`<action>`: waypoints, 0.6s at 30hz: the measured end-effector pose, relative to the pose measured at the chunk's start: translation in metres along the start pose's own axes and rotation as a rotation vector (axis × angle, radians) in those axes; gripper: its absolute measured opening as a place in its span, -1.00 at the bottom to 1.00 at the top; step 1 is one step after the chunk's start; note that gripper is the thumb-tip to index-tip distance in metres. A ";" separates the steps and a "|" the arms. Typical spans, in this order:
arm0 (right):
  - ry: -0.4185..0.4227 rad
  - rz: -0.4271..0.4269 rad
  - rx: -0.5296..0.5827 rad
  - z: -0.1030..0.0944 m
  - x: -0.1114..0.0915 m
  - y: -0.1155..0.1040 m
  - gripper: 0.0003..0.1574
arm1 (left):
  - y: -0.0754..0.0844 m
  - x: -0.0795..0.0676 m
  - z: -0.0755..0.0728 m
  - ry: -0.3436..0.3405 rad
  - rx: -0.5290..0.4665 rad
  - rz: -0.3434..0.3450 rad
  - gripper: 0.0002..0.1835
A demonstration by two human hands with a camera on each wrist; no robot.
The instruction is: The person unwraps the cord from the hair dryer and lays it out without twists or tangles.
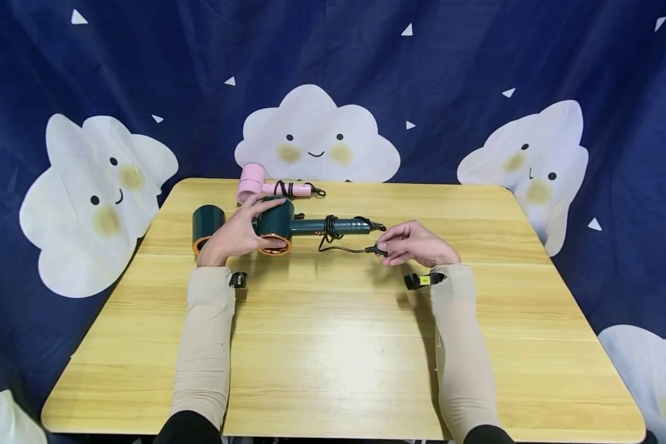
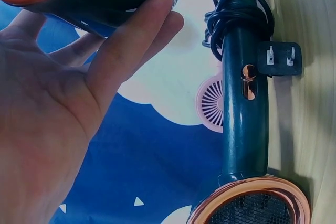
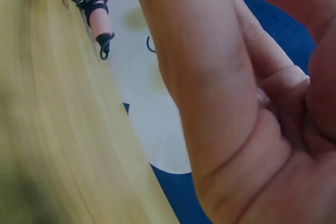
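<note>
At wooden table point(image 1: 333, 320), before blue backdrop point(image 1: 438, 74): hands point(image 1: 237, 231) point(image 1: 417, 244) grip green dryer point(image 1: 276, 217) (left), plug point(image 1: 374, 250) (right).

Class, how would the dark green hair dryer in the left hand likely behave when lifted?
The dark green hair dryer would probably feel barrel-heavy, its barrel being wider than its handle. It looks glossy, so may be slippery. Its cord should flop, as the loose stretch curves slackly toward the right hand.

My right fingers point(image 1: 396, 231) have free counter point(image 1: 533, 308) rightward and toward me; leftward the near green dryer point(image 1: 311, 227) and its looped cord point(image 1: 330, 228) block me, with the pink dryer point(image 1: 251, 179) behind. A second green dryer point(image 1: 208, 221) crowds my left fingers point(image 2: 126, 48).
</note>
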State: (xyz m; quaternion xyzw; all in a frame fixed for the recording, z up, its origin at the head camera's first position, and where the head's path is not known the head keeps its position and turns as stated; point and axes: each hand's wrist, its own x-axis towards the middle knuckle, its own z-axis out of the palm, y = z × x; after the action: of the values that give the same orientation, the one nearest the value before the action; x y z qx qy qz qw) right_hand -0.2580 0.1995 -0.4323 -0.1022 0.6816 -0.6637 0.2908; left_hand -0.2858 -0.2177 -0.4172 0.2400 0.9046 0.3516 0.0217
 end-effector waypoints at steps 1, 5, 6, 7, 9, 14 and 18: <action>-0.003 0.004 0.002 -0.001 0.001 0.001 -0.73 | 0.000 0.000 0.000 0.000 -0.001 0.000 0.04; -0.007 0.023 0.027 -0.003 0.002 0.006 -0.71 | -0.001 0.000 0.000 0.000 0.003 -0.001 0.04; -0.006 0.027 0.033 -0.003 0.003 0.006 -0.73 | 0.000 0.000 0.000 0.000 0.002 -0.001 0.04; -0.003 0.029 0.038 -0.003 0.003 0.007 -0.74 | 0.000 -0.001 0.000 0.000 0.003 -0.001 0.04; 0.004 0.033 0.053 -0.003 0.004 0.008 -0.78 | 0.000 -0.001 0.000 -0.001 0.004 -0.004 0.04; 0.034 0.045 0.109 -0.003 0.005 0.009 -0.85 | 0.002 -0.001 -0.001 -0.005 0.006 -0.009 0.03; 0.070 0.057 0.157 -0.002 0.007 0.010 -0.89 | 0.003 0.000 0.000 -0.005 0.010 -0.006 0.03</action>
State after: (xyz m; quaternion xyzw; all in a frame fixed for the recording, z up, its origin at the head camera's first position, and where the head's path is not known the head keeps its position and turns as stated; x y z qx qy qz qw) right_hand -0.2623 0.1983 -0.4439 -0.0365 0.6400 -0.7096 0.2926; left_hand -0.2846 -0.2161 -0.4151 0.2381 0.9070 0.3465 0.0240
